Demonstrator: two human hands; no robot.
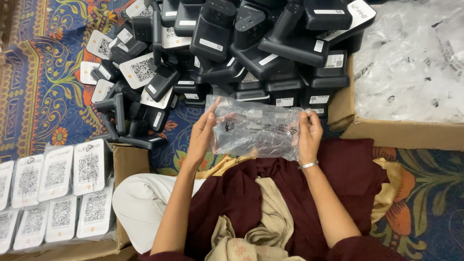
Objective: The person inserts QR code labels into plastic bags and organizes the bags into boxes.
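Clear plastic bag (256, 130) with a dark device inside, held crosswise just above the lap, long axis left to right. Left hand (203, 133) pinching one end, right hand (308, 130) gripping the other; equally near.
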